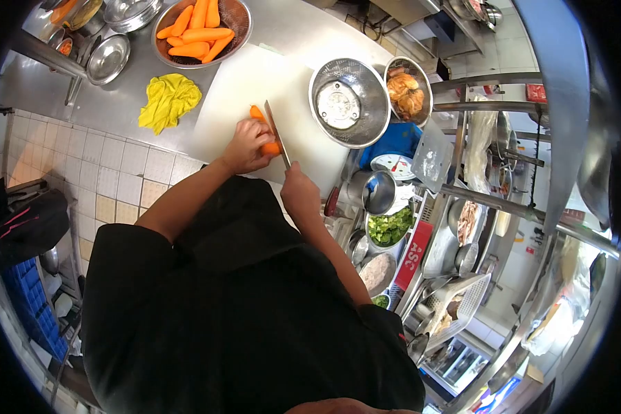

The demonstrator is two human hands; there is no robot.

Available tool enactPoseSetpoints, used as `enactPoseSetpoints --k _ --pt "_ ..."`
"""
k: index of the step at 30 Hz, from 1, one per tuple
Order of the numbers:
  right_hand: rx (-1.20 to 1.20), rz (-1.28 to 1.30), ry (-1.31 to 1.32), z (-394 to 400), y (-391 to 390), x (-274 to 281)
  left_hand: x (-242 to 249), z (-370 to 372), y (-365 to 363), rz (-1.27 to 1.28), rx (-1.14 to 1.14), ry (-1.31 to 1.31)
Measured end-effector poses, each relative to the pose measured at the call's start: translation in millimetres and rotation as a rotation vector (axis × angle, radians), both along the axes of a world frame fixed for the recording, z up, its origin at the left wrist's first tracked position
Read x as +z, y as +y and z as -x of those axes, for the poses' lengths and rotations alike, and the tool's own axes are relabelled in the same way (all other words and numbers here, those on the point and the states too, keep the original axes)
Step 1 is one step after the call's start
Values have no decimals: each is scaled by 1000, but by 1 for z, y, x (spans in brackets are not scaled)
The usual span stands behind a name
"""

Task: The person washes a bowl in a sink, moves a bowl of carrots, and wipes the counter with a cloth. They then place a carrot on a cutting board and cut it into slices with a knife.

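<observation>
My left hand is closed over a carrot on the white cutting board, its fingers covering the middle of it. Orange shows beyond the knuckles and again below the fingers. In my right hand is a knife, gripped by the handle, its blade pointing away from me right alongside the carrot. An empty perforated metal colander stands on the board's right side. Past the board's far left corner sits a metal bowl full of peeled carrots.
A crumpled yellow cloth lies left of the board. Another bowl holds brownish-orange food. To the right are a small scale, a pan of green vegetables and metal shelf rails. Small metal bowls stand far left.
</observation>
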State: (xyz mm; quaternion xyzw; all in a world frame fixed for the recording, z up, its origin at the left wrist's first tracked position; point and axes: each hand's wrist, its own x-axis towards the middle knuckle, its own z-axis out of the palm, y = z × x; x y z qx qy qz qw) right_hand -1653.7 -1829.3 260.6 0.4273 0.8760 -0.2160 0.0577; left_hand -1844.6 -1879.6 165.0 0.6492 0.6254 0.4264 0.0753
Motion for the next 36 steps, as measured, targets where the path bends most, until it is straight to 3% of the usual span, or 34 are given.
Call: enactPoseSetpoints --k 6,15,22,28,36 --pt "-35 -17 9 17 11 -28 -5 -1 0 -33 19 14" --pt "-59 58 -105 -25 -17 63 -4 -5 -1 -1 40 38" --pt "-78 98 -180 -27 -24 54 -3 -1 0 -42 20 13" --pt "-51 28 -29 1 -3 -20 -2 -1 -2 5 12 4" --pt "-58 -12 7 2 -5 18 1 -3 -2 -54 37 32"
